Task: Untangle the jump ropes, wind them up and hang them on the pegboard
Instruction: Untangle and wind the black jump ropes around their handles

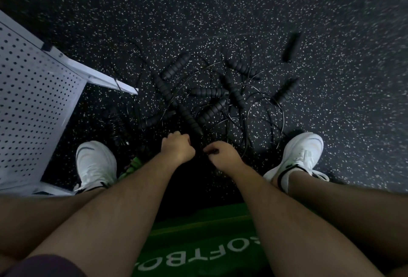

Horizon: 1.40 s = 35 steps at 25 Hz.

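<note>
A tangle of black jump ropes (212, 100) lies on the speckled floor in front of me, with several ribbed black handles and thin cords looping over each other. One handle (190, 118) points toward my hands. My left hand (176, 147) is curled into a fist at the near edge of the tangle; what it holds is too dark to tell. My right hand (220, 152) pinches a thin black cord just beside it. The white pegboard (33, 100) stands to my left, seen from above.
A single black handle (291, 48) lies apart at the far right. My two white shoes (96, 164) (300, 155) flank the pile. A green soft box (198, 243) with white lettering is under me. The pegboard's white foot (106, 78) reaches toward the ropes.
</note>
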Each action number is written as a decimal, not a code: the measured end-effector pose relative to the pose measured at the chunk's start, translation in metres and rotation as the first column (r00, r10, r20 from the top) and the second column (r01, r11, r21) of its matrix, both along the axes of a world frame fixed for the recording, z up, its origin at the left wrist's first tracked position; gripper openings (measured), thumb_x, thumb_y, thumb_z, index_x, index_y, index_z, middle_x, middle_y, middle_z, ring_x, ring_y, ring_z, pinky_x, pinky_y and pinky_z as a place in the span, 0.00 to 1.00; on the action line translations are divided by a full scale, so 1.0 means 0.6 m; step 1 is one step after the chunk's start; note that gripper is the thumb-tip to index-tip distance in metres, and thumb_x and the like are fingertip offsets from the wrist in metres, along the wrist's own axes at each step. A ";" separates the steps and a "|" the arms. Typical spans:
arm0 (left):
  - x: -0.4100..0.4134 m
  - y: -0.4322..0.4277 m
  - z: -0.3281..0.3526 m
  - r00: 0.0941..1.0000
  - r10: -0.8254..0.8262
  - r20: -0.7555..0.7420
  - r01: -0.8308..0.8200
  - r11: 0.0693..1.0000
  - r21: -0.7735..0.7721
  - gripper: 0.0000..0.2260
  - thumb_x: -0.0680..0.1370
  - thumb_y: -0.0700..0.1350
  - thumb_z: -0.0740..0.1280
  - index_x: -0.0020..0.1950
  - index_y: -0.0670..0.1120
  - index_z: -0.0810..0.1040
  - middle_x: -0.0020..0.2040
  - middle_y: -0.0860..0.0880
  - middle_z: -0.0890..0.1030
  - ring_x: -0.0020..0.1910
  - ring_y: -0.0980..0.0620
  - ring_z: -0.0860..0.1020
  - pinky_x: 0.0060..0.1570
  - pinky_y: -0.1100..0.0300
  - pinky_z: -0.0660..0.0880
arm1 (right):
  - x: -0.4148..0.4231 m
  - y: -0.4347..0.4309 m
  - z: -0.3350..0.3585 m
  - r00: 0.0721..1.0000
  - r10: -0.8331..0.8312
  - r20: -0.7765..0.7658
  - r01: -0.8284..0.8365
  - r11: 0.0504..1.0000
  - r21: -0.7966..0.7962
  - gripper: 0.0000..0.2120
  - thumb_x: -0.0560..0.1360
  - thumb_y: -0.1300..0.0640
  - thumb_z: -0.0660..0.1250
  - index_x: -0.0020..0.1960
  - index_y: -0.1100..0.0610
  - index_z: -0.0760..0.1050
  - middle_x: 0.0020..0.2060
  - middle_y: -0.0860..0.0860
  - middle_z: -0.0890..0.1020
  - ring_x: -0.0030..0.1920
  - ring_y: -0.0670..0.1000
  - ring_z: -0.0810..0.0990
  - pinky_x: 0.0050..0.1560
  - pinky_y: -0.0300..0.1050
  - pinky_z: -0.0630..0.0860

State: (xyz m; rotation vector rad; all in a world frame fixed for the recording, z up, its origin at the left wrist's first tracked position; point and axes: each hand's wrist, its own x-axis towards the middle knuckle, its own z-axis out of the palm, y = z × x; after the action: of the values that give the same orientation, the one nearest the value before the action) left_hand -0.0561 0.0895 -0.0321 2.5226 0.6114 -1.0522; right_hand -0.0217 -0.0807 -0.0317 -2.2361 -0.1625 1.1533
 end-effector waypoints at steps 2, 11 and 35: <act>0.001 -0.011 0.007 0.998 -0.054 0.020 0.053 0.998 0.044 0.17 0.76 0.50 0.65 0.64 0.49 0.76 0.67 0.45 0.70 0.67 0.44 0.67 0.68 0.51 0.64 | 0.023 0.003 0.022 0.996 -0.093 0.000 0.093 0.996 0.000 0.11 0.76 0.62 0.64 0.53 0.52 0.82 0.44 0.46 0.83 0.39 0.46 0.79 0.43 0.42 0.77; 0.051 -0.068 0.168 0.742 0.669 -0.043 -0.360 0.343 -0.868 0.11 0.76 0.47 0.65 0.56 0.47 0.81 0.51 0.50 0.85 0.53 0.52 0.81 0.60 0.56 0.72 | 0.142 0.052 0.240 0.894 -0.442 -0.076 0.428 0.791 0.438 0.11 0.82 0.68 0.59 0.58 0.59 0.78 0.42 0.54 0.82 0.43 0.52 0.82 0.44 0.51 0.82; 0.162 0.122 0.700 0.462 0.035 0.886 0.211 0.966 -0.148 0.11 0.85 0.51 0.59 0.44 0.55 0.74 0.40 0.57 0.78 0.39 0.57 0.75 0.48 0.52 0.75 | 0.196 0.096 0.735 0.747 -0.053 0.662 -0.237 0.910 0.340 0.23 0.75 0.45 0.72 0.68 0.47 0.74 0.62 0.50 0.75 0.58 0.47 0.75 0.60 0.43 0.71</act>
State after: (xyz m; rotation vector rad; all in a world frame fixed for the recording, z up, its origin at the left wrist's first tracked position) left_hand 0.0413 0.1629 0.3879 2.4285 0.0117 0.2863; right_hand 0.0957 -0.0234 0.4095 -2.1599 -0.7451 0.2588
